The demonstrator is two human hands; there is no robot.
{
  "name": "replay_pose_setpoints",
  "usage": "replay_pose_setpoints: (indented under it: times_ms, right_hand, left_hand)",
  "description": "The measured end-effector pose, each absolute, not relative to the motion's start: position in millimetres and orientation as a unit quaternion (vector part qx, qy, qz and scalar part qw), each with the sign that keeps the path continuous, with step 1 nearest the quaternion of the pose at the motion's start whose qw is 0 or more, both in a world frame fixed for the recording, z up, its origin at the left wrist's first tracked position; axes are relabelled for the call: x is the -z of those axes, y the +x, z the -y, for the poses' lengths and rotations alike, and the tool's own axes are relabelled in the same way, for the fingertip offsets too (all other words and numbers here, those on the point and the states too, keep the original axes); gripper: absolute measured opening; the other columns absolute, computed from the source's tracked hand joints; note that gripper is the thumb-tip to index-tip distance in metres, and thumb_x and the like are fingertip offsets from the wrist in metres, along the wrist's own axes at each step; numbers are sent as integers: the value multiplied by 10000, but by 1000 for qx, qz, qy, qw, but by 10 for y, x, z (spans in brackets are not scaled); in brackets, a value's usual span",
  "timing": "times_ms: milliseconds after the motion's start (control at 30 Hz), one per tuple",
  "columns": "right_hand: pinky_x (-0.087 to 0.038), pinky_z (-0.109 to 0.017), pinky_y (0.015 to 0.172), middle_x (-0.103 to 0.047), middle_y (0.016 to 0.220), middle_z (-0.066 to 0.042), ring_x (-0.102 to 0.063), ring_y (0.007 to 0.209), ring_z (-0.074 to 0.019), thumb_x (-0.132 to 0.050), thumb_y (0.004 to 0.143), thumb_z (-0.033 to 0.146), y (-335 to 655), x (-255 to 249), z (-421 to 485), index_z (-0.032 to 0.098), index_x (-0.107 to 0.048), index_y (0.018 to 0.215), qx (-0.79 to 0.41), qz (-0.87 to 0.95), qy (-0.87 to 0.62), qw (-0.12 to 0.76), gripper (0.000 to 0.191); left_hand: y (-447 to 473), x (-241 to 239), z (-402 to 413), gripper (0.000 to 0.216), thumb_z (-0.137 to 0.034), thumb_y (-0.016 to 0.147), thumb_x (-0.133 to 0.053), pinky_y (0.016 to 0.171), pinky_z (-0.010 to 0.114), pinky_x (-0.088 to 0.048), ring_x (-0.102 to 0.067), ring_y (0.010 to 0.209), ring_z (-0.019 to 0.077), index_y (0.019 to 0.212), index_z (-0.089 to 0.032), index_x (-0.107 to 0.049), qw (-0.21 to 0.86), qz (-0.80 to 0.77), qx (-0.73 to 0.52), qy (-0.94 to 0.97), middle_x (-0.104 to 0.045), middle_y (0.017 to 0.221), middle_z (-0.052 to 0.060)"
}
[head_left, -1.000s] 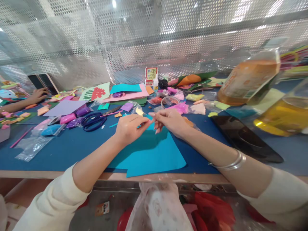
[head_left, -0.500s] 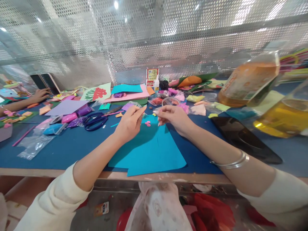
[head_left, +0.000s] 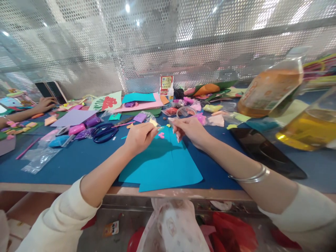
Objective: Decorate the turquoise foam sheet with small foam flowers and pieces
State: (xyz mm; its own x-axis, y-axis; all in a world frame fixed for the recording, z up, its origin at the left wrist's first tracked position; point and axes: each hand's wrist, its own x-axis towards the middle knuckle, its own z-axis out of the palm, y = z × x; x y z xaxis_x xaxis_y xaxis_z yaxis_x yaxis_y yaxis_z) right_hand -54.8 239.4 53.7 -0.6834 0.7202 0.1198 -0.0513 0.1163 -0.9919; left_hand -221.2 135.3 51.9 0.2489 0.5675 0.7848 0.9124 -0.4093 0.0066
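A teal paper sheet [head_left: 162, 164] lies on the blue table mat [head_left: 78, 157] and reaches the table's front edge. A small pink clay piece [head_left: 161, 135] rests near the sheet's far end. My left hand [head_left: 140, 136] is closed around a thin pale-tipped stick [head_left: 159, 129], whose tip points at the pink piece from just above. My right hand [head_left: 189, 128] hovers to the right of the piece with its fingers curled and thumb and forefinger pinched. What they pinch is too small to see. A silver bangle [head_left: 249, 176] circles my right forearm.
Blue scissors [head_left: 103, 131], bagged coloured clay [head_left: 75, 128] and paper sheets [head_left: 141, 101] crowd the far side. A dark tablet [head_left: 265, 150], a bottle [head_left: 270, 87] and a jar of yellow liquid [head_left: 309, 129] stand at the right. Another person's hand [head_left: 43, 103] rests at far left by a phone [head_left: 49, 90].
My hands held the pink piece together, then parted and left it on the teal sheet. My left hand has now lowered the stick's tip toward it.
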Motion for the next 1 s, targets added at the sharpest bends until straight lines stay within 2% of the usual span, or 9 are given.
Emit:
replay_pose_setpoints:
  times_ms: [133,233,367,500,600,700,833,933,1000]
  right_hand:
    - [-417,-180,346,-509,410,29,-492,327,-74,-657,684,517,-550,-504,-2434,135,-577,552,-601,691,-252,314,412]
    - [-428,-181,365,-545,464,24,-507,354,-72,-677,663,509,-556,-483,-2462,132,-625,636,-594,698,-251,311,381]
    - [-396,-181,342,-478,421,50,-451,328,-61,-666,680,506,-557,-474,-2472,130,-648,703,-585,705,-246,316,377]
    - [-342,-179,314,-431,400,60,-404,306,-51,-626,710,545,-556,-475,-2458,141,-600,638,-578,714,-237,317,411]
    - [-305,-182,293,-360,377,70,-375,286,-48,-605,715,578,-563,-478,-2446,164,-474,523,-583,714,-225,316,475]
    - [-278,-187,276,-291,387,85,-333,275,-45,-599,725,573,-568,-484,-2439,191,-353,501,-611,695,-233,299,507]
    - [-306,-178,297,-325,415,82,-361,293,-46,-573,787,494,-564,-482,-2434,192,-344,539,-607,706,-242,272,453]
    - [-344,-174,322,-397,415,73,-428,313,-60,-582,802,411,-563,-477,-2430,185,-399,574,-569,732,-247,282,370]
    - [-366,-172,340,-441,411,64,-457,324,-67,-585,804,379,-563,-480,-2426,179,-440,600,-548,747,-244,285,320]
  left_hand:
    - [-2195,-540,-1326,377,-325,943,-313,425,206,-265,-374,393,73,622,-170,-434,217,527,375,-731,-417,470,-46]
    - [-2201,-546,-1322,272,-336,909,-422,420,181,-298,-407,398,62,712,-159,-481,204,531,405,-716,-479,500,-50]
    - [-2195,-541,-1325,232,-352,836,-569,481,166,-406,-509,468,65,733,-144,-580,189,501,439,-721,-591,575,-15]
    - [-2176,-514,-1340,158,-274,838,-575,561,187,-479,-601,581,90,864,-152,-673,169,483,427,-745,-693,753,41]
    - [-2173,-491,-1357,206,-241,873,-507,593,204,-501,-638,646,110,942,-139,-673,123,503,421,-745,-709,834,65]
    - [-2177,-492,-1358,208,-296,847,-551,531,191,-473,-616,563,102,824,-139,-685,74,521,430,-734,-699,708,31]
    - [-2177,-521,-1338,344,-373,837,-554,414,181,-349,-479,389,66,590,-140,-607,80,531,409,-737,-570,461,-28]
    - [-2170,-532,-1331,412,-344,912,-413,416,185,-328,-445,380,62,584,-137,-553,101,535,381,-747,-521,440,-28]
    - [-2166,-530,-1334,363,-337,917,-404,434,185,-349,-462,411,68,656,-138,-559,107,538,386,-742,-541,486,-23]
